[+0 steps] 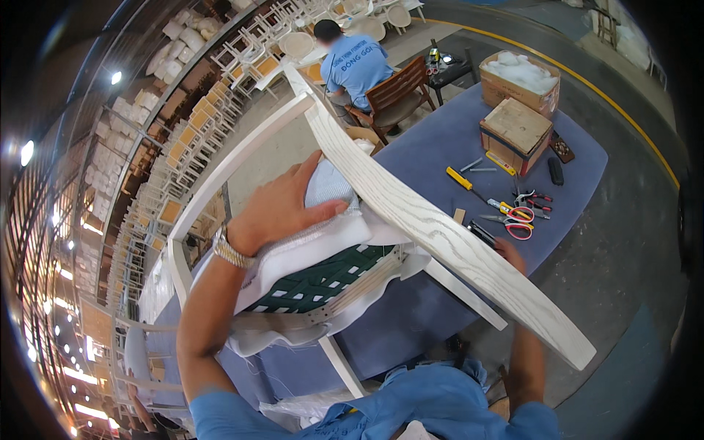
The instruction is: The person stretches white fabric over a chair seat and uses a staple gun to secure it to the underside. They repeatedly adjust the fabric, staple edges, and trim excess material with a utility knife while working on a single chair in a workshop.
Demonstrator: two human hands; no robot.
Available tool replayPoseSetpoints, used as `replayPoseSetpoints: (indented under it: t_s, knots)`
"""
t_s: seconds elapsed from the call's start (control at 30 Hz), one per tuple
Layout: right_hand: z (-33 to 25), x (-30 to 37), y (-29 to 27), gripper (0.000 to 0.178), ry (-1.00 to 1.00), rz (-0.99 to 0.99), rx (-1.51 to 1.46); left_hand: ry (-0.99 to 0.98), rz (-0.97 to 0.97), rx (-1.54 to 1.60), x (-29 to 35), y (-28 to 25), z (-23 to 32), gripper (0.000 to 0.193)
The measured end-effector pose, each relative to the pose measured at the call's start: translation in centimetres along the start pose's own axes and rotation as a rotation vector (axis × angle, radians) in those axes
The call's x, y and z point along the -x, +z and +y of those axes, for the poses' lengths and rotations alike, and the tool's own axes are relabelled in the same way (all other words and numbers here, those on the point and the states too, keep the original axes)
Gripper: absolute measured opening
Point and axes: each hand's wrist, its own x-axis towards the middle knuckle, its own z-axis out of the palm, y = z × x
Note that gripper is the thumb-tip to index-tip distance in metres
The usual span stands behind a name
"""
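A white wooden chair (440, 235) lies tipped over in front of me on a blue-covered table (447, 139), its seat underside with dark green webbing (323, 282) facing up. My left hand (282, 209), with a metal watch on the wrist, presses flat on the white fabric (308, 246) folded over the seat edge. My right hand (510, 253) is mostly hidden behind the chair's white rail; it seems to hold a dark tool (480, 233), but its grip is not clear.
On the table lie scissors with red handles (519, 222), a yellow-handled screwdriver (462, 178), pliers and two cardboard boxes (517, 132). A person in a blue shirt (354, 62) sits beyond on a brown chair. Stacks of white chairs (183, 154) fill the left.
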Motion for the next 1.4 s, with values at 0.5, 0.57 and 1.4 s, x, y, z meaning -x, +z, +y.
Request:
replayPoseSetpoints:
  t_s: [0.5,0.57,1.4]
  knots:
    - [7.7,-1.2,6.7,0.051,0.142,-0.153,0.755,0.172,-0.107,0.282,-1.4,-0.3,-3.2,0.092]
    - [4.8,0.0,4.6,0.05,0.095,-0.072,0.661,0.165,-0.049,0.202,-1.3,-0.3,-2.3,0.097]
    - [-29.2,3.5,10.5,0.05,-0.551,-0.081,-0.441,-0.13,0.149,-0.22,2.2,2.6,2.5,0.103]
